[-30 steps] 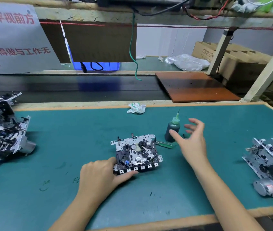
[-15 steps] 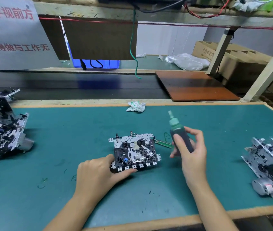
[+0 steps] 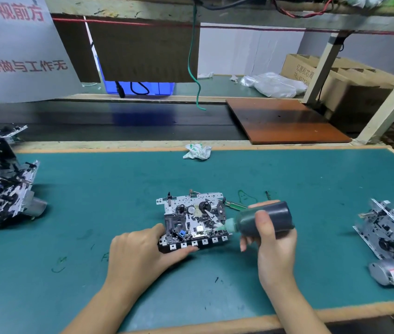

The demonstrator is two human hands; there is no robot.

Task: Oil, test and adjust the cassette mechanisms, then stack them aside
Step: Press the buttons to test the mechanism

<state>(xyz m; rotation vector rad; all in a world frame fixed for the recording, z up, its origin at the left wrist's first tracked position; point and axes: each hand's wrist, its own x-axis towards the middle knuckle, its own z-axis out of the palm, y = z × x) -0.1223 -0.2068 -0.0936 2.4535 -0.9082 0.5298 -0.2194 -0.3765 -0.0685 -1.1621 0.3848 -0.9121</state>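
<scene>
A cassette mechanism [image 3: 192, 219], a metal plate with black parts and a row of keys along its near edge, lies on the green mat [image 3: 118, 194] at the centre. My left hand [image 3: 140, 256] grips its near left corner, thumb along the keys. My right hand [image 3: 271, 244] holds a dark oil bottle [image 3: 263, 219] tipped on its side, with the green nozzle at the mechanism's right part. A small green-handled tool [image 3: 235, 204] lies just behind the bottle.
A pile of mechanisms [image 3: 0, 179] sits at the left edge of the mat, and more mechanisms [image 3: 393, 235] stand in a row at the right. A crumpled wrapper [image 3: 197, 151] lies at the far edge. Behind it runs a dark conveyor belt [image 3: 118, 121] with a brown board [image 3: 285, 120].
My right hand reached for the oil bottle standing behind the mechanism, picked it up, then tipped it over with the nozzle down to the mechanism. My left hand stayed on the mechanism.
</scene>
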